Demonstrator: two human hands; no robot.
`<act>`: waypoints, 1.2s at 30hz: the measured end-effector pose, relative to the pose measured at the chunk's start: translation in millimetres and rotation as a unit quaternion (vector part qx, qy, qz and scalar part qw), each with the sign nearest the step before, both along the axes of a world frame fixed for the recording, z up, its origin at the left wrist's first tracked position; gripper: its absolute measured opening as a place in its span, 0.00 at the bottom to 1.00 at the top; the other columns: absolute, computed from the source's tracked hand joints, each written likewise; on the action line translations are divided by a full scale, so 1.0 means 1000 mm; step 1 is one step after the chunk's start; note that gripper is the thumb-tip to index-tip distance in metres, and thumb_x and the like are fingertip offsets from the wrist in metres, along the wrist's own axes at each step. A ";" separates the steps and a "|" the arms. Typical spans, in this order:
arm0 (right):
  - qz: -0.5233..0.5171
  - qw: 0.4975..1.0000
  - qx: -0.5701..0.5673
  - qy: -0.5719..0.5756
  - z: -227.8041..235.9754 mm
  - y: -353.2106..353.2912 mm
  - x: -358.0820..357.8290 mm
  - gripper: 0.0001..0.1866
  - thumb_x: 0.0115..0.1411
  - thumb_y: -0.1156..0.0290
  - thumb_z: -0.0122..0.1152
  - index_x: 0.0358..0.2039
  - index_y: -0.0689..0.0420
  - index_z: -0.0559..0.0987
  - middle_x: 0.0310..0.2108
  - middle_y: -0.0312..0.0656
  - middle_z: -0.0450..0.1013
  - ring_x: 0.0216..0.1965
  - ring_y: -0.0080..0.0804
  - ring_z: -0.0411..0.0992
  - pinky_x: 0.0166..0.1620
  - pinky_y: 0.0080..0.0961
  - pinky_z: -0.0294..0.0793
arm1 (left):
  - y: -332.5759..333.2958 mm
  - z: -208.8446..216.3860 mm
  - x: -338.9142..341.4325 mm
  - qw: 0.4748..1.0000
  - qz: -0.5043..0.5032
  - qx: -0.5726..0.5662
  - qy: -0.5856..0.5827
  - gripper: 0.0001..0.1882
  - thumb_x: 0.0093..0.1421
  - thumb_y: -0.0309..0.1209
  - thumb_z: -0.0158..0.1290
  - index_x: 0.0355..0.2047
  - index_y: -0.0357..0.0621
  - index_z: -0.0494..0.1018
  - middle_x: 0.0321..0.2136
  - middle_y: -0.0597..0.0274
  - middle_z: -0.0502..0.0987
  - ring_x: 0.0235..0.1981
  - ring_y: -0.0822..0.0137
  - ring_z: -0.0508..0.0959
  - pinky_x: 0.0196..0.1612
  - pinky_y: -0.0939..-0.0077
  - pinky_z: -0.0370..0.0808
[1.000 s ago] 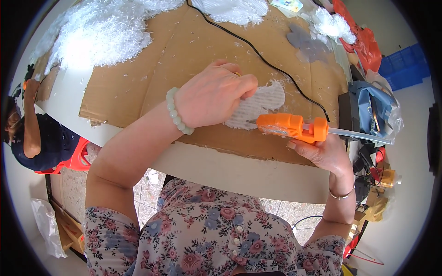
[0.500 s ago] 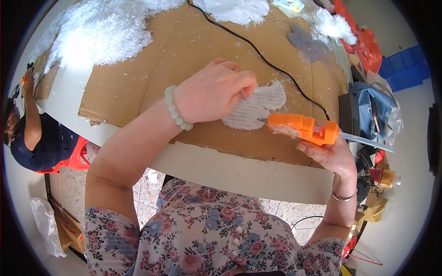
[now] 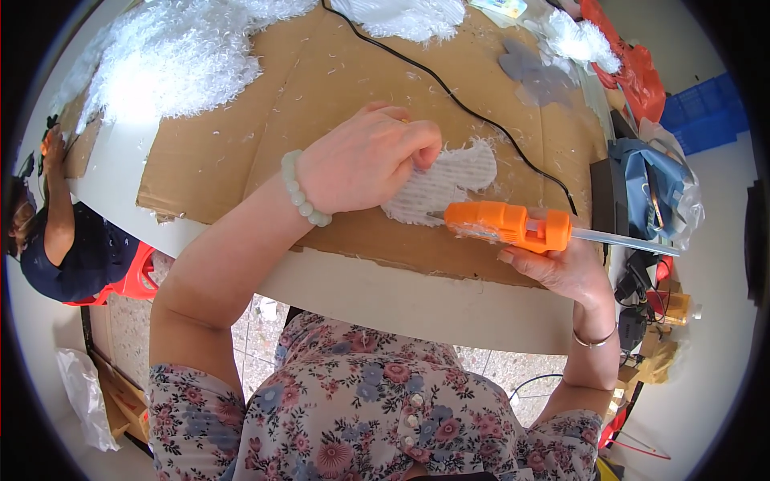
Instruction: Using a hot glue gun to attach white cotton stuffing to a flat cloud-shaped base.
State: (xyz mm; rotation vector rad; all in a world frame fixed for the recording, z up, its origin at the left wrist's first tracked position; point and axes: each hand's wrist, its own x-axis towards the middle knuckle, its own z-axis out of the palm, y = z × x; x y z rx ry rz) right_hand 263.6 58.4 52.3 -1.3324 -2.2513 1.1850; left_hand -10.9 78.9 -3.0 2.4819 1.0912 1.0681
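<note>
An orange glue gun [image 3: 497,222] with a clear glue stick [image 3: 622,239] out of its back is in my right hand [image 3: 565,268]. Its tip points left, at the lower edge of a white fuzzy fabric piece [image 3: 445,183]. That piece lies on the brown cardboard [image 3: 241,144], its striped backing facing up. My left hand [image 3: 365,156], a pale green bead bracelet at the wrist, is closed over the fabric's left side with curled fingers. The hand hides the part of the fabric under it.
White shaggy fabric [image 3: 172,60] is heaped at the far left. A black cord [image 3: 457,92] crosses the cardboard. Grey petal-shaped pieces [image 3: 533,72], a red plastic bag [image 3: 638,80] and a blue bag [image 3: 646,176] lie to the right. Another person [image 3: 68,248] sits at the left.
My right hand and the glue gun have shifted left, so the tip sits farther along the fabric's lower edge. My left hand has shifted slightly left.
</note>
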 end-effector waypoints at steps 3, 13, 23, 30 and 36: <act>0.042 0.998 0.039 0.022 -0.004 0.004 -0.003 0.14 0.48 0.69 0.69 0.29 0.61 0.73 0.20 0.37 0.68 0.20 0.25 0.64 0.25 0.22 0.65 | 0.001 0.000 0.000 1.000 -0.009 -0.008 -0.009 0.07 0.48 0.18 0.43 0.25 0.45 0.65 0.19 0.65 0.72 0.26 0.60 0.72 0.39 0.67 0.69; 0.035 0.997 0.006 0.067 -0.008 0.007 -0.008 0.14 0.48 0.69 0.69 0.29 0.61 0.74 0.19 0.38 0.68 0.19 0.26 0.65 0.25 0.23 0.66 | 0.001 0.001 0.000 1.000 -0.011 -0.015 -0.020 0.08 0.46 0.17 0.43 0.25 0.45 0.66 0.20 0.64 0.73 0.27 0.59 0.73 0.39 0.65 0.70; 0.064 0.998 -0.009 -0.026 -0.004 0.013 -0.018 0.15 0.50 0.73 0.67 0.38 0.60 0.76 0.27 0.31 0.71 0.30 0.16 0.66 0.33 0.15 0.67 | 0.002 0.003 -0.001 0.999 -0.015 -0.036 -0.019 0.09 0.45 0.17 0.42 0.25 0.44 0.67 0.20 0.64 0.73 0.28 0.59 0.73 0.38 0.65 0.70; 0.063 0.997 0.039 0.037 -0.012 0.014 -0.023 0.15 0.49 0.65 0.68 0.32 0.60 0.75 0.23 0.44 0.71 0.23 0.38 0.69 0.29 0.29 0.69 | 0.003 0.002 -0.002 0.997 -0.019 -0.065 -0.023 0.10 0.45 0.17 0.42 0.25 0.44 0.68 0.21 0.64 0.73 0.27 0.59 0.73 0.38 0.65 0.70; 0.060 0.998 0.001 -0.022 -0.008 0.018 -0.026 0.14 0.50 0.74 0.66 0.37 0.61 0.74 0.29 0.32 0.72 0.30 0.17 0.67 0.35 0.16 0.68 | 0.005 0.012 -0.005 0.989 -0.039 -0.084 -0.112 0.11 0.46 0.15 0.40 0.27 0.41 0.69 0.24 0.60 0.74 0.29 0.58 0.74 0.36 0.68 0.71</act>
